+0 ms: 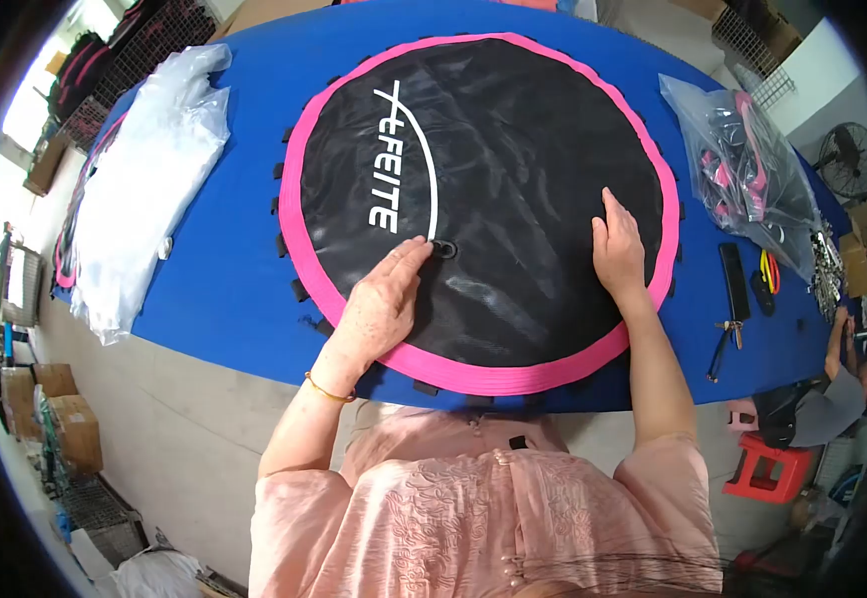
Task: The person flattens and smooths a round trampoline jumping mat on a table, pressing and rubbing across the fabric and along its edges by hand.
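A round black trampoline mat with a pink rim and white lettering lies flat on the blue table. Small black tabs stick out around its edge. My left hand rests on the mat's lower left, fingers stretched out and close together. Just beyond its fingertips is a small black ring-like piece; whether they touch it I cannot tell. On the right side of the mat, my right hand lies with fingers extended and thumb apart, holding nothing.
Clear plastic bags cover the table's left end. At the right lie a bag of pink and black parts, a black phone-like slab, keys and metal pieces. Another person is beyond, near a red stool.
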A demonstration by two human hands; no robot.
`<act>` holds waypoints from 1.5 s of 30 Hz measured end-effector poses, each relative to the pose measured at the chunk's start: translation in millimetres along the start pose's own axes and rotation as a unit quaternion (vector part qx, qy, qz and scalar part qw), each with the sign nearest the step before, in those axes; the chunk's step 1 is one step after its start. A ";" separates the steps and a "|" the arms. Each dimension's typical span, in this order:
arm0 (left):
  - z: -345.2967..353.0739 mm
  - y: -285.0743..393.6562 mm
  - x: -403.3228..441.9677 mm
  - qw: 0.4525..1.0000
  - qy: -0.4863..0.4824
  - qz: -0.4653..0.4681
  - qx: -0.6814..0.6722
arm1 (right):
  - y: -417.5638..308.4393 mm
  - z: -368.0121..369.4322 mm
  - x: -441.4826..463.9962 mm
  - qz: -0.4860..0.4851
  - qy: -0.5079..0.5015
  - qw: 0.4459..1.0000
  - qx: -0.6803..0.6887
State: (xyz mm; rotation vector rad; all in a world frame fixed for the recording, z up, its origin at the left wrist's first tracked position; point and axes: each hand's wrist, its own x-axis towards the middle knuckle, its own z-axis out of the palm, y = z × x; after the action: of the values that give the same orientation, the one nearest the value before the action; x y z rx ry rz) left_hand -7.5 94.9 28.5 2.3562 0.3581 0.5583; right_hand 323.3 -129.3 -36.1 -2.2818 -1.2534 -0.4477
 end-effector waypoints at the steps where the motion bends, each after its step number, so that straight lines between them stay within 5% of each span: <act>1: -4.9 -4.3 -4.4 1.000 0.010 -0.012 0.015 | 1.1 0.2 0.1 -0.005 -0.001 1.000 -0.004; 6: -35.6 -47.3 -35.1 0.978 0.029 -0.050 0.201 | -5.0 -8.3 0.9 0.035 -0.098 0.993 -0.048; 13: -43.4 -68.5 -69.1 0.968 0.035 -0.098 0.227 | -81.7 -35.3 -34.0 0.072 -0.221 0.971 -0.057; 25: 11.1 9.7 -91.6 0.965 -0.051 -0.040 0.254 | -0.2 -24.3 27.5 -0.066 -0.172 0.967 -0.175; 29: 38.0 37.7 -99.3 0.981 -0.081 0.004 0.179 | 15.5 -4.8 49.3 0.001 -0.133 0.965 -0.227; 35: 5.9 30.6 -80.4 0.998 0.017 0.025 0.047 | -58.8 6.7 50.4 -0.041 -0.047 0.998 -0.017; 39: -9.1 3.0 -65.5 0.985 0.118 0.006 0.128 | -86.0 29.6 58.3 -0.032 -0.022 0.999 -0.014; 45: 0.8 -15.8 -66.6 0.975 0.136 -0.048 0.169 | -119.0 53.0 56.3 -0.071 -0.043 0.994 -0.078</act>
State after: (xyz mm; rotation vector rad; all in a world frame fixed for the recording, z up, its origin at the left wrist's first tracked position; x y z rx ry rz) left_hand -66.7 79.7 -2.3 2.5703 0.7388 0.8320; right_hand 254.1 -6.5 -20.1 -2.3709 -1.4777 -0.5202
